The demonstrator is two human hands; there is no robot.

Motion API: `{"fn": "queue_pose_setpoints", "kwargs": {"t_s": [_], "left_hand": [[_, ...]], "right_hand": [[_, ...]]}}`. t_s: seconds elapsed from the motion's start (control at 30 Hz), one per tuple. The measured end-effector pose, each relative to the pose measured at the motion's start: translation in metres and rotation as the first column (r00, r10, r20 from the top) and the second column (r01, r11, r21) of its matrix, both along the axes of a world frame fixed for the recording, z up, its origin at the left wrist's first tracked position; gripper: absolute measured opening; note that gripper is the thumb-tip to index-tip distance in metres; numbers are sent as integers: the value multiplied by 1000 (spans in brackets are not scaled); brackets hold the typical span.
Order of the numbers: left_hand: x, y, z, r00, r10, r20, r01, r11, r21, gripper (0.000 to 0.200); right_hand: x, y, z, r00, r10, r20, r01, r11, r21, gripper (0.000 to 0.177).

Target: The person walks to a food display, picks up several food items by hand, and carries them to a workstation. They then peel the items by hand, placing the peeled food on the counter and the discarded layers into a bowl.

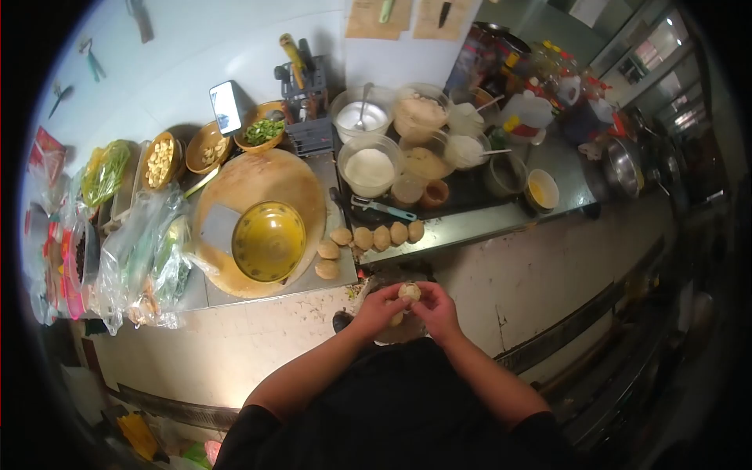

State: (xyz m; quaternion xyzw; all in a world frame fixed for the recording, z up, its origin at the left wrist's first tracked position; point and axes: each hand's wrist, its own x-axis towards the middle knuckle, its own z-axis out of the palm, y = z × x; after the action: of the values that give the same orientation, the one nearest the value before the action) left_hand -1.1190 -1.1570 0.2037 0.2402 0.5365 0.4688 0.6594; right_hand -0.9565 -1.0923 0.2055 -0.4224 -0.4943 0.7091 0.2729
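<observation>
Both hands are in front of my body, just off the counter's edge. My left hand [381,307] and my right hand [437,312] close their fingers round a small, pale, roundish thing [409,291] that looks like a potato. Fingers cover much of its sides. Below the hands is a bin or bag, mostly hidden, with something yellowish in it. Several brown potatoes [381,237] lie in a bent row along the counter edge. Behind them rests a peeler with a light blue handle [384,208].
A yellow bowl [269,241] and a cleaver [218,227] sit on a round chopping board [235,180]. Tubs of white powder [370,168] stand behind the potatoes. Plastic bags of vegetables [157,251] are at left. A phone [225,108] leans near the wall.
</observation>
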Motion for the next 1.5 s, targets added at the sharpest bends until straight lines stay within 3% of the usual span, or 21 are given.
{"fn": "queue_pose_setpoints", "kwargs": {"t_s": [0.03, 0.07, 0.1, 0.13, 0.17, 0.23, 0.37, 0.57, 0.63, 0.7, 0.77, 0.9, 0.97, 1.03, 1.07, 1.1, 1.13, 1.2, 1.3, 1.43, 1.5], "left_hand": [[4, 1, 8, 991, -3, -137, 4, 1000, 8, 51], [8, 1, 10, 990, -12, -142, 13, 1000, 5, 51], [10, 1, 12, 951, -20, -309, 35, 998, 42, 49], [12, 1, 12, 884, -21, -467, 64, 995, 76, 47], [15, -1, 12, 881, -28, -472, 70, 995, 73, 47], [19, -5, 11, 851, 17, -525, 64, 989, 135, 46], [19, -10, 11, 856, -10, -517, 100, 984, 147, 45], [3, -21, -2, 888, -166, -430, 213, 975, 63, 44], [-2, -24, -12, 941, -218, -259, 227, 974, 2, 42], [-5, -28, -19, 927, -285, -244, 289, 957, -20, 40], [-6, -29, -17, 957, -215, 193, 229, 972, -52, 39], [3, -30, -4, 920, -240, 310, 265, 963, -43, 42], [14, -30, -1, 930, -233, 286, 248, 969, -15, 42], [27, -34, -3, 939, -228, 258, 234, 972, 10, 43], [34, -35, -11, 979, -145, 142, 151, 988, -32, 42], [42, -35, -10, 998, -63, 23, 64, 996, -66, 42], [48, -35, -9, 998, -59, 19, 60, 996, -70, 42], [59, -38, -6, 974, -87, -211, 86, 996, -11, 39], [67, -40, 1, 946, -117, -303, 108, 993, -46, 34], [61, -35, 4, 976, -126, -175, 135, 990, 39, 32], [51, -36, 0, 962, -182, -204, 193, 980, 36, 32]], "right_hand": [[6, 1, 0, 1000, 11, 0, -11, 1000, -11, 36], [12, 3, -1, 1000, 22, 0, -22, 1000, -22, 34], [18, 4, -1, 1000, 15, -5, -15, 1000, -24, 34], [22, 5, -2, 995, 44, 89, -53, 994, 93, 33], [25, 5, -3, 981, 63, 186, -101, 974, 202, 32], [26, 3, 10, 979, 38, 198, -96, 952, 291, 31], [28, -8, 14, 978, -39, 207, -51, 910, 411, 28], [24, -34, 14, 931, -143, 336, 34, 951, 309, 21], [24, -42, 8, 936, -167, 311, 94, 967, 235, 23], [26, -50, 1, 942, -184, 282, 144, 977, 157, 25], [29, -53, -3, 955, -214, 206, 213, 977, 29, 27], [39, -54, 0, 939, -157, 305, 143, 987, 67, 29], [50, -52, -6, 992, -106, 70, 115, 984, -138, 31], [57, -54, 0, 995, -71, 64, 82, 981, -175, 31], [59, -53, 2, 997, -50, 63, 62, 977, -203, 30], [61, -52, -1, 997, -45, 55, 55, 978, -203, 30], [63, -53, -4, 994, -81, 68, 90, 985, -145, 29], [67, -61, -6, 990, -118, 79, 126, 987, -97, 28], [68, -61, 2, 989, -138, 48, 140, 989, -37, 24], [67, -63, 2, 976, -213, -47, 210, 976, -62, 22], [64, -68, 3, 973, -220, -72, 214, 974, -78, 21]]}}
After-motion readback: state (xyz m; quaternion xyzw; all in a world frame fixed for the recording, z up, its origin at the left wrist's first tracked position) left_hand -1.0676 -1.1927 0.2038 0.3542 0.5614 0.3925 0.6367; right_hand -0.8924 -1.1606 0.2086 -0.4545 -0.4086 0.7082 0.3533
